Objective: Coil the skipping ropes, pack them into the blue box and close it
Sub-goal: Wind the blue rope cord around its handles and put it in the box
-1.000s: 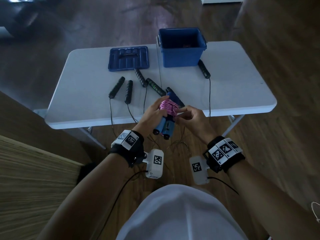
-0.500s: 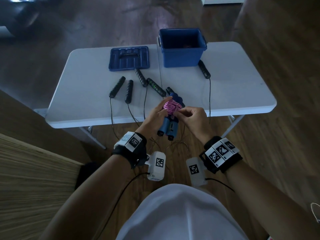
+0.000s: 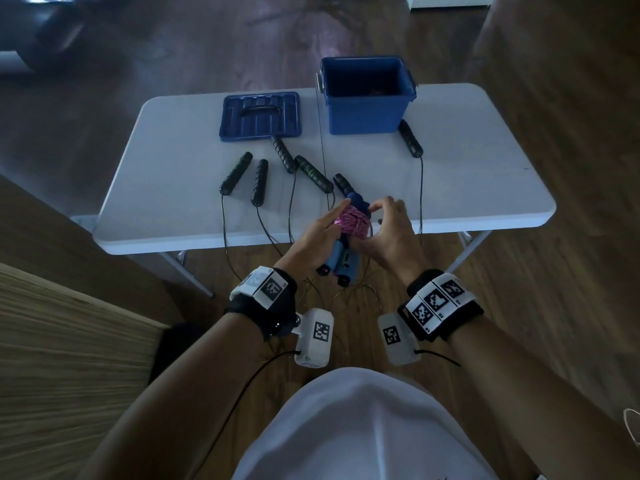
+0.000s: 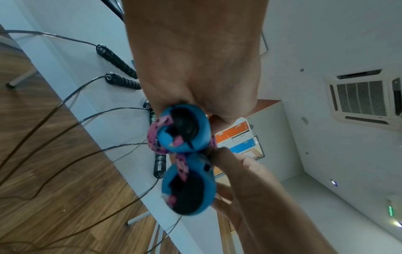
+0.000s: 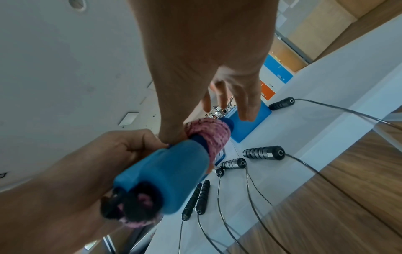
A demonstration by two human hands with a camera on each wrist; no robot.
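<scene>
While nearest, just off the near edge of the table (image 3: 166,233): a pink rope (image 3: 351,221) wound tight round a pair of blue handles (image 3: 341,263), gripped in the left hand (image 3: 311,242), fingers curled about the handles. Close against the bundle on its other side, the right hand (image 3: 388,233), thumb on the handles, fingers spread and loosely arched over the wraps; no pinch plainly shown. By judgement, the last of the coiling step: the tail end being tucked or the wraps pressed snug. Next, probably: a firm hold so nothing unwinds, then a reach over the table to the box (image 3: 367,109).

Beyond the bundle, on the table: black handles (image 3: 259,181), cords trailing over the near edge, uncoiled.

Farthest, at the back of the table: box open, contents too dark to tell; lid (image 3: 259,116) flat beside it.
</scene>
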